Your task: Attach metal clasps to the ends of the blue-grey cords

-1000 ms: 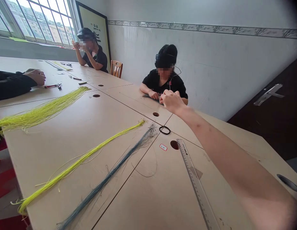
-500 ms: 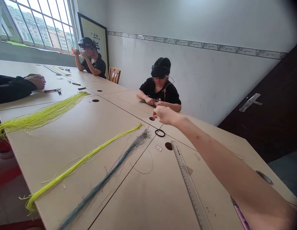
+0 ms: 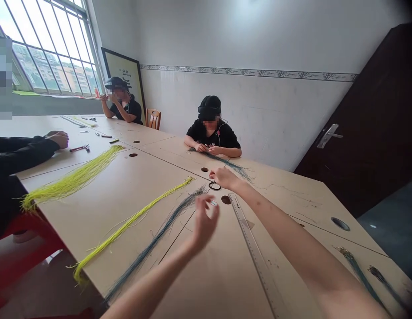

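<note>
My right hand (image 3: 225,178) reaches far over the table, fingers pinched together just above a black ring-shaped band (image 3: 215,189). Whatever the fingertips may hold is too small to make out. Nearer to me, my left hand (image 3: 206,221) is raised with thumb and fingers apart, with nothing visible in it. It is beside the frayed far end of a blue-grey bundle of thin strands (image 3: 162,232) and partly covers a small white label (image 3: 214,203). A clear ruler (image 3: 250,248) lies to the right of my left hand.
A slim yellow strand bundle (image 3: 146,208) and a wider yellow one (image 3: 76,177) lie leftward. More dark strands (image 3: 357,268) lie at right. Across the table a person (image 3: 212,133) handles blue-grey strands. Another person's hands (image 3: 59,138) rest near red-handled pliers (image 3: 80,149). The tabletop has round holes.
My left hand has come into view from below, up to the label. My right hand has moved nearer the black band. The view has shifted, showing more strands at the right.
</note>
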`<state>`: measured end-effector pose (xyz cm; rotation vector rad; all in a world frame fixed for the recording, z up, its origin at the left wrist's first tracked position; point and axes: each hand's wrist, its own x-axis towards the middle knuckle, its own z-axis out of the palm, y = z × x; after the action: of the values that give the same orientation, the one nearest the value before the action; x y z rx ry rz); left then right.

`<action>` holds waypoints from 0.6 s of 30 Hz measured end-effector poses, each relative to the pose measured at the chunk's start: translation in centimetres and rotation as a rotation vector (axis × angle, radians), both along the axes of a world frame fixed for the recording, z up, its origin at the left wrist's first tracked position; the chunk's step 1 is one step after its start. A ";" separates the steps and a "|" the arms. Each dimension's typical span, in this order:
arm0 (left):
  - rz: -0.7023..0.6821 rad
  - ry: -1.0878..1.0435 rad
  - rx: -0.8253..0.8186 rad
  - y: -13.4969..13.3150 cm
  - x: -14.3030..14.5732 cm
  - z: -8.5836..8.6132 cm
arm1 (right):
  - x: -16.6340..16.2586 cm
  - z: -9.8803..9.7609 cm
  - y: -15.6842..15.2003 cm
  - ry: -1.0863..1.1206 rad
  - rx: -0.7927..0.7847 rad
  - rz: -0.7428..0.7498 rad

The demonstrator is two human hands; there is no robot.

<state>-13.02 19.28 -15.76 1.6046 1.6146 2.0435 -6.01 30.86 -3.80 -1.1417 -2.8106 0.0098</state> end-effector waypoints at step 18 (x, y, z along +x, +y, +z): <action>0.011 0.196 -0.378 7.2 -5.9 0.8 | -1.0 -1.0 0.0 -0.018 0.130 -0.080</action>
<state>-18.93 26.45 -14.92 1.6909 1.9325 1.4997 -7.06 30.83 -4.83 -1.2274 -2.7322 -0.1876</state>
